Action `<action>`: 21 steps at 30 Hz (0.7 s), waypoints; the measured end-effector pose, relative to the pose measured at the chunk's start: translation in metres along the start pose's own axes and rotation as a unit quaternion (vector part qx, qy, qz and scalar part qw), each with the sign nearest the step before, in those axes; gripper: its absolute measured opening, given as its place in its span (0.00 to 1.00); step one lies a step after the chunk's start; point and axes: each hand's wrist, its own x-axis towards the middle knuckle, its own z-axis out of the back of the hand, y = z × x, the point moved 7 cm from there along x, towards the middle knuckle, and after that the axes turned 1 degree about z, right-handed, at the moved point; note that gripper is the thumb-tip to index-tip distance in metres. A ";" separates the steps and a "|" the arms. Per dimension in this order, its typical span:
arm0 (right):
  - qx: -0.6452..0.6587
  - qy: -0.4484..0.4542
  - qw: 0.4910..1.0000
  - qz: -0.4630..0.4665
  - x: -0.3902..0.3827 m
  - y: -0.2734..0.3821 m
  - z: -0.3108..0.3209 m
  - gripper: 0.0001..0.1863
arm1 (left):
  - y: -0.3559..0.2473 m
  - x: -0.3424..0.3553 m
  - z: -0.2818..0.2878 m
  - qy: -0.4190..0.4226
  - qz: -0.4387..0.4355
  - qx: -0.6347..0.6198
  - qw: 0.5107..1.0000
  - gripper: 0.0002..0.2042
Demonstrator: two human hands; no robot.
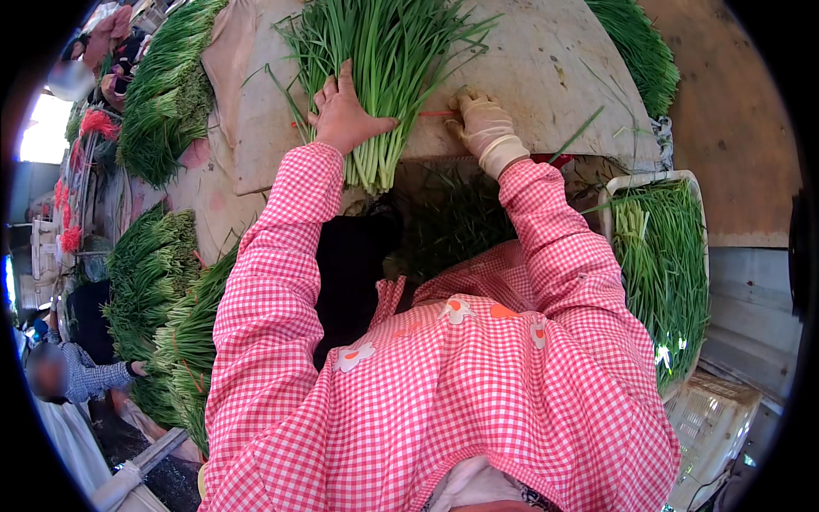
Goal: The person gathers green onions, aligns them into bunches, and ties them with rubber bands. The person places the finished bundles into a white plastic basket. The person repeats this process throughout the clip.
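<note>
A loose bunch of green chives (384, 77) lies on the pale worktop, with its leaves pointing away and its pale cut stems over the near edge. My bare left hand (345, 115) lies on the left side of the bunch, thumb stretched across the stems and fingers spread. To the right of the bunch, my right hand (485, 128) in a cream glove has its fingers curled on the end of a thin red tie (439, 113). The tie runs toward the bunch and seems to pass beneath it; a red bit shows on the left side.
Piles of chives (166, 94) lie at the left, with bundled ones (183, 341) nearer me. A white crate (701, 222) full of chives stands at my right. Red ties (98, 125) hang at far left. A co-worker (81, 371) is at lower left.
</note>
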 end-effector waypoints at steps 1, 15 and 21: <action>-0.019 -0.029 0.999 0.023 -0.003 0.001 0.000 0.12 | 0.000 0.000 -0.002 0.005 0.000 -0.008 1.000 0.59; -0.051 0.172 0.983 -0.033 -0.012 0.012 0.003 0.12 | -0.006 -0.006 0.015 0.031 0.007 -0.035 0.999 0.58; 0.048 0.154 0.983 -0.082 0.001 0.014 0.007 0.19 | 0.006 -0.005 0.037 -0.049 -0.017 -0.091 0.995 0.55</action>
